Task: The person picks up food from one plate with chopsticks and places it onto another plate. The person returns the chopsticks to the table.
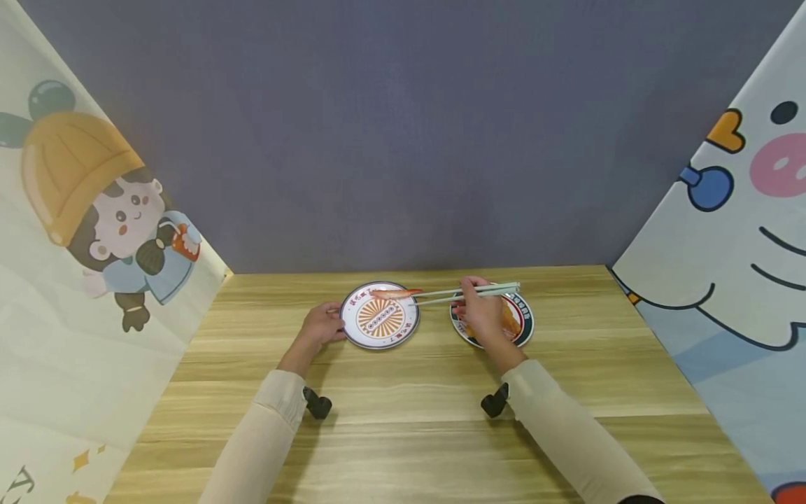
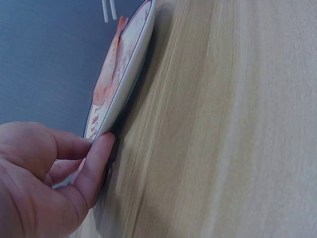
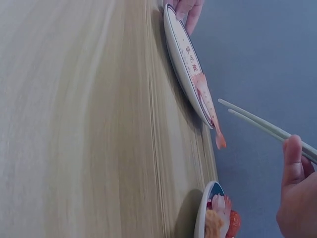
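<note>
A white plate (image 1: 409,327) with an orange ray pattern and red characters sits on the table. My left hand (image 1: 322,324) pinches its left rim between thumb and fingers. Along the plate's far side lies a cooked shrimp (image 1: 389,295), its tail jutting past the rim in the right wrist view. My right hand (image 1: 481,316) holds a pair of pale green chopsticks (image 3: 267,127) above a second plate (image 1: 530,323). The chopstick tips point left and stand apart from the shrimp, slightly spread. Food pieces (image 3: 223,216) fill the dark-rimmed second plate, partly hidden by my right hand.
The wooden table (image 1: 403,441) meets a grey-blue wall (image 1: 390,140) just behind the plates. Cartoon-printed panels flank it, one on the left (image 1: 69,336) and one on the right (image 1: 693,280). A black wrist mount (image 1: 317,404) sticks out from the left sleeve.
</note>
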{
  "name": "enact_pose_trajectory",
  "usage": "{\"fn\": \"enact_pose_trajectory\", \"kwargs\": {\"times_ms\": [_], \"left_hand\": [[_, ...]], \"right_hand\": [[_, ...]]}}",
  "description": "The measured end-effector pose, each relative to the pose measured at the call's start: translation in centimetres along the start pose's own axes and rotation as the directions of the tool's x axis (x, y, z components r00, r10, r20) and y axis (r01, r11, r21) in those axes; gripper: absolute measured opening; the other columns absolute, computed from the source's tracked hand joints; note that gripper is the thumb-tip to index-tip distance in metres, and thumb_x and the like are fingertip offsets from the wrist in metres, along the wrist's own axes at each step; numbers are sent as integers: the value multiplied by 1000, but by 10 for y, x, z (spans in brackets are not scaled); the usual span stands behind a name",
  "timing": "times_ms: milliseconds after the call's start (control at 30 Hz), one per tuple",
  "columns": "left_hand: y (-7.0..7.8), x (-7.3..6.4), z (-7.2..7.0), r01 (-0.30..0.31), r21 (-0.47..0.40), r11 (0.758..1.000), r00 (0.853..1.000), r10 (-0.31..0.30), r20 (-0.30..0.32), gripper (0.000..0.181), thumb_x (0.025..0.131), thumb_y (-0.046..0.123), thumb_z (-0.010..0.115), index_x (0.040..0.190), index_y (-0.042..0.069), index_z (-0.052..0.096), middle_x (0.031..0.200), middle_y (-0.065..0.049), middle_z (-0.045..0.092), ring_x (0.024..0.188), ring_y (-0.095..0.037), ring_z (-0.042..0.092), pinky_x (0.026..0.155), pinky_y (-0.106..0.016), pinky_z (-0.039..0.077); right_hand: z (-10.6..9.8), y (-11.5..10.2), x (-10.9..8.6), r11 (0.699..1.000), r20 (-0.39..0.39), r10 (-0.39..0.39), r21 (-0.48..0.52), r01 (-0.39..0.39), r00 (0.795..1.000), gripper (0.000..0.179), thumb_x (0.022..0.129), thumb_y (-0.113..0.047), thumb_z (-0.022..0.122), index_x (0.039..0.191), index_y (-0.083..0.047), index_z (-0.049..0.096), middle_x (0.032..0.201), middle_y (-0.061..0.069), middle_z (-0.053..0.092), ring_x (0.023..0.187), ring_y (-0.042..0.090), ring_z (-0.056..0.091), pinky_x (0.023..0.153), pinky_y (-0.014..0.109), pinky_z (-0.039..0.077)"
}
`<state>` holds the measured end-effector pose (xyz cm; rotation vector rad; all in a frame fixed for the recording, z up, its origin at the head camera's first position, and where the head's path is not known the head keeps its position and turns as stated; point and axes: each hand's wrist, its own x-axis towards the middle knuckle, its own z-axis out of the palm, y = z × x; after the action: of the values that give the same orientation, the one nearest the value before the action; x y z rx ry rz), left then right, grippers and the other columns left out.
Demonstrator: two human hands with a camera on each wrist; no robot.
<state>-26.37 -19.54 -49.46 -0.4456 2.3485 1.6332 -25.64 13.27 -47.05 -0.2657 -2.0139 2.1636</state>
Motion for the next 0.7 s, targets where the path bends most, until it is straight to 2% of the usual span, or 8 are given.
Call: {"fn": "enact_pose_trajectory", "kwargs": {"times_ms": [133,300,500,633,700], "left_hand": [[0,0,0,-2,0,1000,1000,2,-3,56,95,-6,58,149,5,48,126,-21,57,89,-20,66,76,-25,67],[1,-1,0,1,2,1000,1000,-1,-3,57,94,-7,58,149,4,48,125,-21,56,88,-20,65,76,-26,67],[2,-2,-1,6,5,1000,1000,-6,-8,57,94,-6,58,149,5,48,124,-20,57,90,-21,65,78,-26,67],[3,-2,-1,12,6,1000,1000,-12,-7,57,94,-6,58,149,5,48,125,-21,57,92,-22,66,79,-26,67],[3,-2,0,14,8,1000,1000,-14,-7,58,94,-6,59,149,5,48,126,-21,57,93,-22,66,79,-26,67]], "right_hand": [[5,1,1,1000,-1,-25,6,25,1000,29,103,-20,59,119,4,64,76,-1,66,60,16,71,60,44,67],[11,6,4,998,-2,-57,17,57,998,32,102,-19,61,119,8,64,84,12,67,58,12,70,55,39,67],[19,8,6,994,13,-109,17,109,994,29,102,-17,61,117,7,66,81,2,65,64,19,73,57,45,67],[23,9,6,990,9,-143,16,143,990,27,103,-17,59,114,6,67,84,4,65,63,15,70,53,37,66],[24,9,7,989,1,-146,16,146,989,27,103,-17,59,114,7,67,84,4,64,64,18,71,52,35,66]]}}
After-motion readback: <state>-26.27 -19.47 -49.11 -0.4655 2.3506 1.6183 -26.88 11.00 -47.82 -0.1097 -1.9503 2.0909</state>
